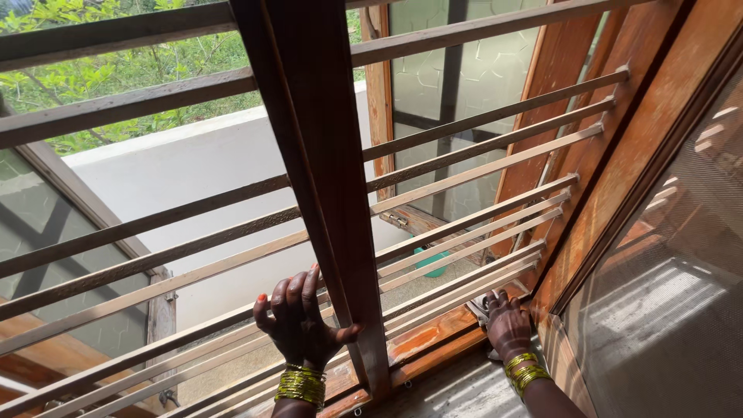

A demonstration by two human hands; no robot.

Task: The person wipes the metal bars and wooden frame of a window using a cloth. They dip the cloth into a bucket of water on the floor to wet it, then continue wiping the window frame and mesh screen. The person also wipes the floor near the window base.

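From the head camera, looking down at a wooden window, the left hand [300,321] rests against the upright post [325,178] that divides the frame. Its fingers lie flat and spread over the lowest bars, and the thumb presses the side of the post, so the hand is braced on the post rather than closed around it. Gold bangles [302,385] circle that wrist.

The right hand [507,325] lies low in the right corner of the window, palm down on the sill [433,340], with its fingers reaching to a small metal fitting [480,308] just beside the frame. Whether the fingers grip that fitting I cannot tell. This wrist also wears gold bangles [524,370].

Flat horizontal bars [480,166] run across the whole opening, rising from the sill to the top. Behind them a shutter with frosted patterned glass [457,77] stands swung outward. A fine mesh screen [673,255] in a wooden frame leans at the right. Outside, a white wall [201,162] runs below green leaves [101,73], and a green object [430,262] lies on the ground beyond the bars.
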